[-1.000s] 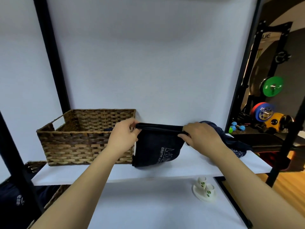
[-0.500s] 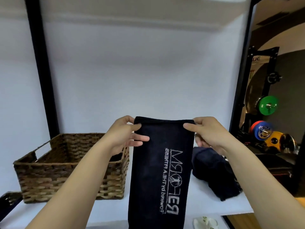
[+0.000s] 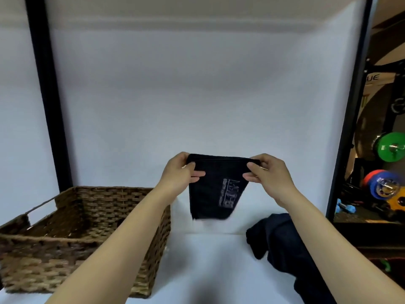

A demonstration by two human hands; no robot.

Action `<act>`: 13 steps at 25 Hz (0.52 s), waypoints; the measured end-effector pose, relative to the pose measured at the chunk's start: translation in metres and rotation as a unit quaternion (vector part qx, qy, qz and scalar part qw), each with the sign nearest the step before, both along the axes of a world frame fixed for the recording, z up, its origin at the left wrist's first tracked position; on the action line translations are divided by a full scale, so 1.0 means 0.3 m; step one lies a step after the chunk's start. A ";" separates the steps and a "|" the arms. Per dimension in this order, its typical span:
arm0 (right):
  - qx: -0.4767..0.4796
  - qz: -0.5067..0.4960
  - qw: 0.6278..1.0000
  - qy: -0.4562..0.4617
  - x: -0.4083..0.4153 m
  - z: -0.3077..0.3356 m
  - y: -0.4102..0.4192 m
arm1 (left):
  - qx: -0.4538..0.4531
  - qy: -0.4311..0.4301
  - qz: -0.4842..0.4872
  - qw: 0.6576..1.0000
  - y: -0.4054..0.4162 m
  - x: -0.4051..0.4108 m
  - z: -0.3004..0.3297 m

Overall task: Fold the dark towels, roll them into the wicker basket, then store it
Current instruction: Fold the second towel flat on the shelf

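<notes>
While pinching dark towel (image 3: 213, 189) taut, left hand (image 3: 179, 172), right hand (image 3: 268, 174)

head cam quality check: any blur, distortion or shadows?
Head view: the held towel has a motion-smeared lower edge and unreadable print; wide-angle bends the black posts; soft, even light, faint shadows on the white shelf; the wicker basket looks slightly soft.

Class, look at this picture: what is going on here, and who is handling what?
A person is folding a dark towel in the air above a white shelf. The left hand and right hand each pinch an upper corner, and the towel hangs down, printed side facing us. A wicker basket stands on the left; more dark cloth lies heaped on the right, not yet folded.
</notes>
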State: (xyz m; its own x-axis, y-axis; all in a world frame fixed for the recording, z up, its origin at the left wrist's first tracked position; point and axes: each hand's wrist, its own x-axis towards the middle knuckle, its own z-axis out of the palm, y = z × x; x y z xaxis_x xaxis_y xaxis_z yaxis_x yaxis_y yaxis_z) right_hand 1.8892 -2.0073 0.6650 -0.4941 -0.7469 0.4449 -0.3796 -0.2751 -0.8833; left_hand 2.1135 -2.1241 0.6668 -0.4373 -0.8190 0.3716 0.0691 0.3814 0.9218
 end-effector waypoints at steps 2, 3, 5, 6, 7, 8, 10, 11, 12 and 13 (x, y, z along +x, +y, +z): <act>0.026 -0.001 0.999 0.044 -0.027 -0.089 -0.006 | -0.053 -0.049 0.019 0.997 -0.021 0.000 -0.106; 0.051 -0.005 0.996 0.077 -0.033 -0.169 0.005 | -0.080 -0.082 0.023 0.993 -0.021 0.011 -0.195; 0.127 -0.004 0.983 0.135 -0.034 -0.395 0.067 | -0.114 -0.161 0.015 0.980 -0.001 0.057 -0.436; 0.179 0.009 0.971 0.161 -0.018 -0.530 0.114 | -0.116 -0.206 0.003 0.972 0.023 0.096 -0.565; 0.233 0.023 0.953 0.191 0.009 -0.659 0.171 | -0.122 -0.255 -0.015 0.959 0.053 0.138 -0.685; 0.264 0.029 0.937 0.228 0.033 -0.775 0.223 | -0.142 -0.299 -0.030 0.943 0.090 0.175 -0.785; 0.260 0.008 0.915 0.307 0.065 -0.932 0.298 | -0.213 -0.345 -0.028 0.914 0.136 0.229 -0.918; 0.243 -0.005 0.914 0.324 0.080 -0.953 0.317 | -0.237 -0.342 -0.022 0.909 0.153 0.240 -0.933; 0.226 -0.015 0.915 0.333 0.102 -0.951 0.330 | -0.260 -0.332 -0.020 0.907 0.169 0.247 -0.932; 0.211 -0.024 0.914 0.345 0.131 -0.937 0.340 | -0.282 -0.329 -0.024 0.901 0.187 0.251 -0.925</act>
